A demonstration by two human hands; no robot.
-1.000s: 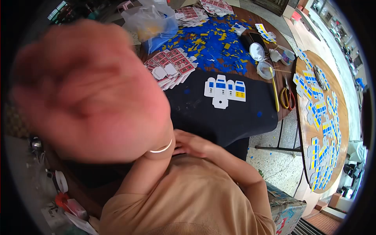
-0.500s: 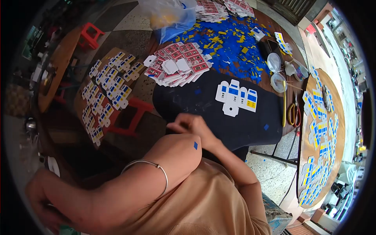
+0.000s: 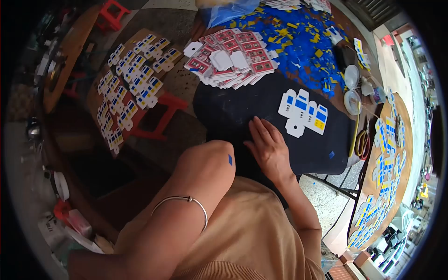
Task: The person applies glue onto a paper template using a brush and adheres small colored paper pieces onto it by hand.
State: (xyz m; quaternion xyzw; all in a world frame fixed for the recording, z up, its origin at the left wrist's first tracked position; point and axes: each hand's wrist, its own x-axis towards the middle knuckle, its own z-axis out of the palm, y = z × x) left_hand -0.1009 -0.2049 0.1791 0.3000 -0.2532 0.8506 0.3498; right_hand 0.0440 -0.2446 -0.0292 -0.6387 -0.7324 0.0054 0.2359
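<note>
My right hand [image 3: 269, 150] lies palm down on the black cloth [image 3: 233, 102], fingers stretched out and holding nothing. Just beyond its fingertips, to the right, a flat unfolded white carton blank [image 3: 302, 112] with blue and yellow print lies on the cloth. My left arm [image 3: 186, 200], with a bangle on it, is bent back toward the lower left. A small blue scrap [image 3: 230, 160] sticks to the skin near its elbow. The left hand itself is beyond the visible picture.
A pile of red-printed card sheets [image 3: 233, 60] lies behind the cloth, beside blue and yellow scraps [image 3: 303, 46]. Scissors [image 3: 361, 143] and plastic tubs [image 3: 352, 77] are at right. More blanks cover a board [image 3: 133, 79] at left and a round table [image 3: 405, 163] at right. A red stool [image 3: 163, 119] stands left.
My right hand has come out from behind the left arm and now lies flat on the cloth. My left hand has gone out of sight at lower left. The view has shifted.
</note>
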